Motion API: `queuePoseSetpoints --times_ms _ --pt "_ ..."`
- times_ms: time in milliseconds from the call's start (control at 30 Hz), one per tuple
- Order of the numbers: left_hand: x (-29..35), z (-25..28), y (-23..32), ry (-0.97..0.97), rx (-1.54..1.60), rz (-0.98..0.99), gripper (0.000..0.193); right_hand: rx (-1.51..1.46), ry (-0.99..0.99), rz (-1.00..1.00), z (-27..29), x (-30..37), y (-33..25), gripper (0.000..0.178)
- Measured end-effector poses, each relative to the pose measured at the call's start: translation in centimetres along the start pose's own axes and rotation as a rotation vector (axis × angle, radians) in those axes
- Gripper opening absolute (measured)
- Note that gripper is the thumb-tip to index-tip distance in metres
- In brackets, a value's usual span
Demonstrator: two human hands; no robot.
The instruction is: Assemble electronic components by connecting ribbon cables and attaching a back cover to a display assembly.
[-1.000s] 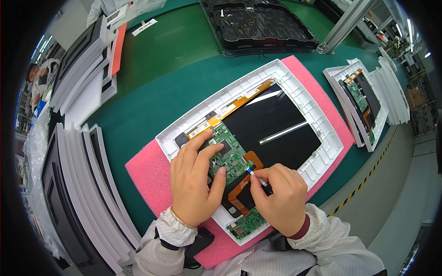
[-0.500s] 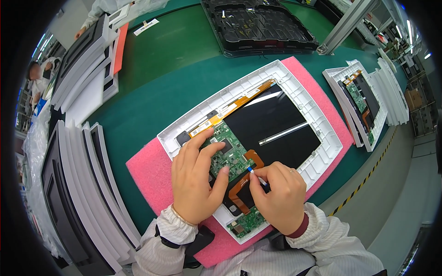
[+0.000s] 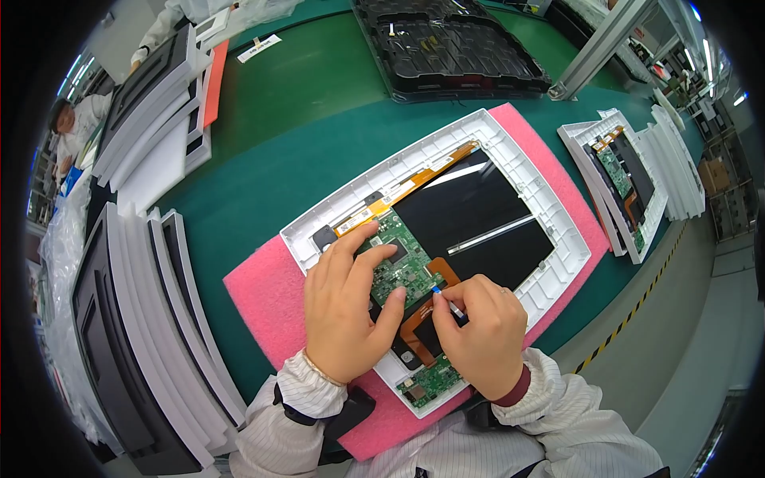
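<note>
A white plastic housing (image 3: 555, 291) with a black panel (image 3: 478, 209) inside lies tilted on a pink foam pad (image 3: 267, 291). My left hand (image 3: 343, 323) is open, its fingertips resting on the green circuit board (image 3: 408, 269). Pinched between thumb and fingers of my right hand (image 3: 484, 338) is a white flat ribbon cable (image 3: 455, 307) with a blue end (image 3: 436, 290), which meets the board's lower right edge. Next to it runs an orange flex cable (image 3: 413, 328) toward a smaller green board (image 3: 434, 383). My fingers hide part of the ribbon cable.
Stacked dark-and-white housings (image 3: 131, 342) stand at the left. Another opened unit (image 3: 613, 183) leans at the right beside white panels (image 3: 673, 163). A black tray (image 3: 454, 48) sits at the back near a metal post (image 3: 602, 48). A co-worker (image 3: 76, 123) is far left.
The blue cable end has shifted very slightly, still at the board's edge. Both hands keep nearly the same posture; the view has moved a little.
</note>
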State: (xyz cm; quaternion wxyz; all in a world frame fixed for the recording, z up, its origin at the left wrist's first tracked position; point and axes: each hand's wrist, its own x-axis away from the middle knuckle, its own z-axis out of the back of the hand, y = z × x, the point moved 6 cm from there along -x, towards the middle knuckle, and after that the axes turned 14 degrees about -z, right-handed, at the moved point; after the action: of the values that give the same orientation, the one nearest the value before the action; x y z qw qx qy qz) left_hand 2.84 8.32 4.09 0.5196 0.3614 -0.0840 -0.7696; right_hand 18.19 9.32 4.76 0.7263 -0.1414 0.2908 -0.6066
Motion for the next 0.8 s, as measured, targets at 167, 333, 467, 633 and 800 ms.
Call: queuePoseSetpoints --times_ms 167,333,467,633,800 --pt "0.06 -0.02 0.02 0.002 -0.001 -0.001 0.041 0.0 0.003 -0.001 -0.11 0.11 -0.07 0.014" --pt "0.09 0.0 0.08 0.005 -0.001 -0.001 0.041 -0.014 0.004 -0.019 -0.08 0.1 -0.02 0.014" --pt "0.11 -0.04 -0.02 0.006 0.01 0.0 0.041 -0.026 -0.002 -0.032 -0.21 0.12 0.1 0.014" --pt "0.11 -0.02 0.05 0.004 0.01 0.001 0.041 -0.034 0.015 -0.02 -0.12 0.08 0.04 0.015" --pt "0.08 -0.07 0.05 0.004 0.008 -0.003 0.041 -0.048 0.01 -0.03 -0.18 0.02 0.16 0.015"
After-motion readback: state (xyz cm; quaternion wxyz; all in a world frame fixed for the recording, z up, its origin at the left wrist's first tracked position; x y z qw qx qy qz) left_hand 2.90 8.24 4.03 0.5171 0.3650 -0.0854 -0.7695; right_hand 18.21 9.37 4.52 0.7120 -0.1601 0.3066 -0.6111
